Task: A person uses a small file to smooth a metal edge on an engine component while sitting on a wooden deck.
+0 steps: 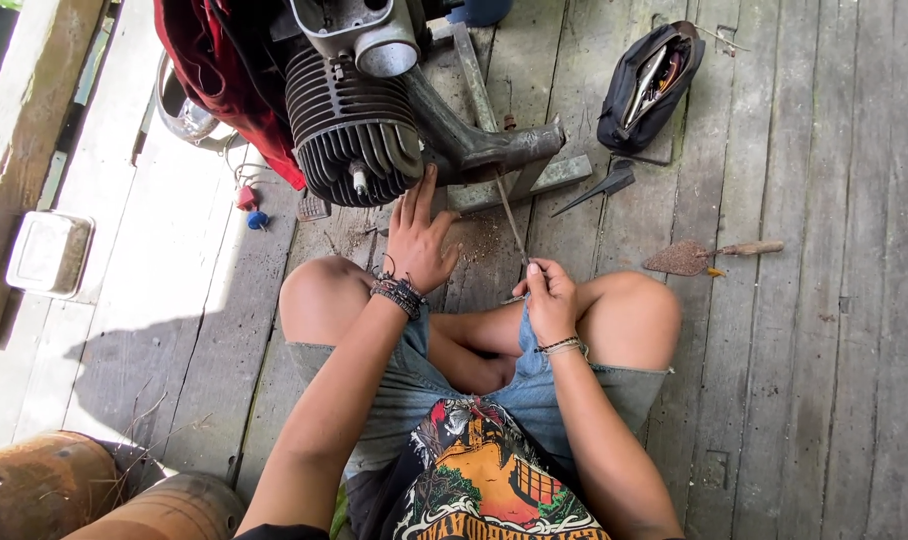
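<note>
The right hand (551, 300) has its fingers (536, 277) curled tight around the lower end of a thin metal rod (511, 220), which slants up to the grey exhaust pipe (474, 140) of the engine (354, 120). The left hand (419, 240) lies with fingers (414, 200) spread and straight, their tips touching the underside of the finned cylinder. Both rest above crossed legs on the plank floor (824, 350), with an open black tool pouch (649, 85), a dark pointed tool (599, 187) and a rusty trowel (704, 255) to the right.

Bright daylight from left; left floor planks (164, 250) glare white, hard shadow beneath. Focus sharp throughout; wide-angle bending at frame edges.
</note>
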